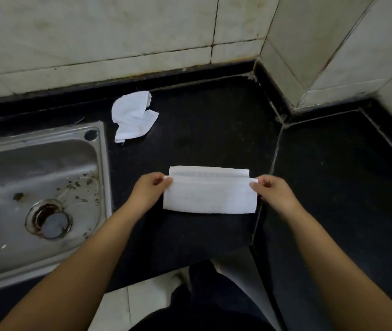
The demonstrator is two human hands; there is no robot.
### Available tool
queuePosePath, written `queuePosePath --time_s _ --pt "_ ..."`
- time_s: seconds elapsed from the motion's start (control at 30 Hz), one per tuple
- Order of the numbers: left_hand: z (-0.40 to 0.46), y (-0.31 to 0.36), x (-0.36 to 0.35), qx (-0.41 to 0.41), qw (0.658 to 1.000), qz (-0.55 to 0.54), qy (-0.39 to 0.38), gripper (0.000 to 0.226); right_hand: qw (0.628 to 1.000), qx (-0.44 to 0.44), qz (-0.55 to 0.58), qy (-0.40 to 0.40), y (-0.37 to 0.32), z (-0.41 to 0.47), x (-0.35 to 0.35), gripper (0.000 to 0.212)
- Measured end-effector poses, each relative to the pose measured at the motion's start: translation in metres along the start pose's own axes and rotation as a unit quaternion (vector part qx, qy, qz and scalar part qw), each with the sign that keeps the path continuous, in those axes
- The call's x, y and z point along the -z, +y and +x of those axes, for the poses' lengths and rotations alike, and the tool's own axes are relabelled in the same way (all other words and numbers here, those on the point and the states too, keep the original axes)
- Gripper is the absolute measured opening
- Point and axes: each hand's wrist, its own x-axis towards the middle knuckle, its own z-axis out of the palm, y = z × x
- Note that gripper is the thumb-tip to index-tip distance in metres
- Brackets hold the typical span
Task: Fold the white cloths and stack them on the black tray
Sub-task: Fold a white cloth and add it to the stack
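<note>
A white cloth (209, 194) lies on the black counter in front of me, folded over into a wide rectangle, with its upper layer short of the far edge. My left hand (148, 189) pinches the top layer's left corner. My right hand (272, 191) pinches its right corner. A second white cloth (133, 115) lies crumpled farther back, near the sink's far right corner. No black tray shows as a separate object; I see only the black counter surface.
A steel sink (102, 163) with a dirty basin and drain fills the left. The black counter (214, 130) runs right into a corner section (345, 175) past a seam. Tiled walls close the back and right. My dark-clothed legs and the floor show below the counter's front edge.
</note>
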Motion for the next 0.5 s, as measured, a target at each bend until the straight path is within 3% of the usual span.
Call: queuePosePath --time_s 0.27,0.4,0.5 --pt "0.041 0.010 -0.033 -0.039 0.964 0.216 0.149 0.017 0.977 -0.003 -0.195 0.091 -0.005 0.052 -0.019 0.012" --pt "0.031 -0.003 -0.039 -0.020 0.954 0.213 0.210 0.029 0.927 0.060 -0.350 0.117 -0.009 0.056 -0.032 0.036" --pt "0.011 -0.014 -0.039 -0.028 0.951 0.218 0.219 0.043 0.908 0.138 -0.390 0.064 -0.034 0.063 -0.054 0.041"
